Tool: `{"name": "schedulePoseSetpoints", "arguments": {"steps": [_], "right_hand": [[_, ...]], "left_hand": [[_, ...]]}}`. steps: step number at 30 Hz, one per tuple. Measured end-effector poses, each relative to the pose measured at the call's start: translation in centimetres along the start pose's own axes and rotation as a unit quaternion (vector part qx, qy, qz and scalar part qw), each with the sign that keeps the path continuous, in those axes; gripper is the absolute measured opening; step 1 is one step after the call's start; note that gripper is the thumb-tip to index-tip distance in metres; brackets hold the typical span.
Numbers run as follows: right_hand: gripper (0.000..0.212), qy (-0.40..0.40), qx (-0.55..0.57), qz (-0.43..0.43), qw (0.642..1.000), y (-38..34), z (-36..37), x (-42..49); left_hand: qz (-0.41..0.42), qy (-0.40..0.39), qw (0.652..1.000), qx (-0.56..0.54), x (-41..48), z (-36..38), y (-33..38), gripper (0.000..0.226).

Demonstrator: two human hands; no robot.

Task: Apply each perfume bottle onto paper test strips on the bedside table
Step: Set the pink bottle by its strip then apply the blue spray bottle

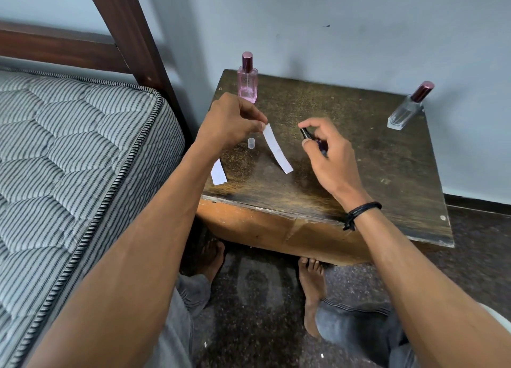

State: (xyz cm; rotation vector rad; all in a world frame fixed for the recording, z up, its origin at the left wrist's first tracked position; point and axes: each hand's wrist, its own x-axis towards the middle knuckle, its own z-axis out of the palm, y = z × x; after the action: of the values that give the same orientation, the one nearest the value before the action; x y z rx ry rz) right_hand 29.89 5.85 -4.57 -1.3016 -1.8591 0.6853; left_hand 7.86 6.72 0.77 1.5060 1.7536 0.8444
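Paper strip [277,152] slants at frame centre over the bench [359,174], its top end pinched by the left hand [229,121]. Just right of it, the right hand [323,152] grips a small dark perfume bottle [307,134]. A pink bottle [247,82] stands upper centre and a clear bottle [407,110] upper right.

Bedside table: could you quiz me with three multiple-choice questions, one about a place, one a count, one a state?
1. Where is the pink bottle? A. table's back left corner B. on the mattress C. on the floor
2. How many bottles stand untouched? A. one B. two C. four
3. The left hand's paper strip is: A. crumpled B. lying flat C. pinched at its top
1 A: it stands by the wall. 2 B: the pink one and the clear bottle; the right hand grips a dark bottle. 3 C: fingertips pinch its top, the rest slants down.
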Motion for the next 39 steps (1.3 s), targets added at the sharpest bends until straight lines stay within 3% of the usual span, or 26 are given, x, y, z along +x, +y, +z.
{"name": "schedulePoseSetpoints", "arguments": {"steps": [10,19,39], "right_hand": [[0.028,-0.022,-0.009,-0.018,1.000,-0.13,0.09,-0.14],[0.026,0.013,-0.002,-0.003,1.000,-0.20,0.09,-0.01],[0.033,0.028,-0.002,0.016,0.999,-0.01,0.10,0.19]], "left_hand": [[0.023,0.020,0.998,0.055,0.26,0.17,-0.14,0.010],[0.032,0.052,0.998,-0.033,0.48,-0.01,-0.38,0.011],[0.035,0.090,0.995,-0.037,0.27,-0.03,-0.22,0.010]]}}
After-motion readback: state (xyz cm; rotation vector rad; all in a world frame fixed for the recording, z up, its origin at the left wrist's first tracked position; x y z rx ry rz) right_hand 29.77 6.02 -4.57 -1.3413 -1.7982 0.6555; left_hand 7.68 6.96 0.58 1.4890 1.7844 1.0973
